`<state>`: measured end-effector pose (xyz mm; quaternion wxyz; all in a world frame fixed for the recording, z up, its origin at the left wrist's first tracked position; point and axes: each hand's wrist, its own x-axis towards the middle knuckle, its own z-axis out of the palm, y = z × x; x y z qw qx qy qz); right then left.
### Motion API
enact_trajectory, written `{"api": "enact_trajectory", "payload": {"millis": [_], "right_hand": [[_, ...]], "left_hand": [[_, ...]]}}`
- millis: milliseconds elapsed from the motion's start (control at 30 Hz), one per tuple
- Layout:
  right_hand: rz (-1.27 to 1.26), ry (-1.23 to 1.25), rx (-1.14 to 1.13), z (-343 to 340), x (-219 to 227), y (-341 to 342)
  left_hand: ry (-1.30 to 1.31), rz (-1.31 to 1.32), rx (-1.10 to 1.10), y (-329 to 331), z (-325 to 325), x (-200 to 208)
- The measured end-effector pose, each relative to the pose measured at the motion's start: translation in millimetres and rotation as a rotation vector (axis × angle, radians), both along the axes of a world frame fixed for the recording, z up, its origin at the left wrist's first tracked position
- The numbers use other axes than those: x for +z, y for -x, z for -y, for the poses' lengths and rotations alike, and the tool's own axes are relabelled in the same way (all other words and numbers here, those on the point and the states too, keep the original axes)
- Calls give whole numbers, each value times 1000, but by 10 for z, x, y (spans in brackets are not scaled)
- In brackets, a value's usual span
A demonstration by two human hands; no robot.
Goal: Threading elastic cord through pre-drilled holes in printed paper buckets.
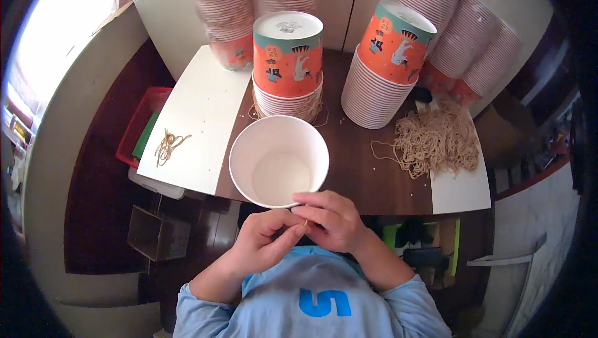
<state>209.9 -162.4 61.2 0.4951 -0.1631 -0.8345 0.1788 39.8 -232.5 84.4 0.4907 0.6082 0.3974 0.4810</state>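
In front of me a paper bucket (283, 173) stands tilted with its mouth toward me, so its white inside shows. My left hand (266, 241) is closed in a pinch below the near rim. Between its thumb and forefinger shows a thin yellowish bit, too small to name. My right hand (333, 221) has its fingers curled at the same rim, the upper fingertips touching the edge and the thumb hidden. The two hands meet at the fingertips. Behind the bucket rises an upside-down stack of orange and teal printed buckets (288, 67), with cord round its lower part.
A second upside-down bucket stack (386, 64) leans at the right, beside a tangled heap of tan cords (436, 138). A few loose cords (169, 146) lie on the white board at left. Wrapped bucket stacks (224, 8) line the back. Below the table stands a cardboard box (159, 232).
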Motion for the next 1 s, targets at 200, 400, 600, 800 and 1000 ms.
{"api": "enact_trajectory", "payload": {"millis": [200,400,600,800,1000], "right_hand": [[13,-29,-30,-9,-17,7],[128,106,-31,-293,14,-223],[332,535,212,-607,394,-896],[509,801,249,-961,639,-1412],[743,110,-416,-723,977,-1099]], "left_hand": [[13,-3,-151,80,18,169],[45,230,-219,145,65,369],[249,20,-181,557,93,530],[423,88,169,1204,-53,119],[490,246,199,692,-180,243]]}}
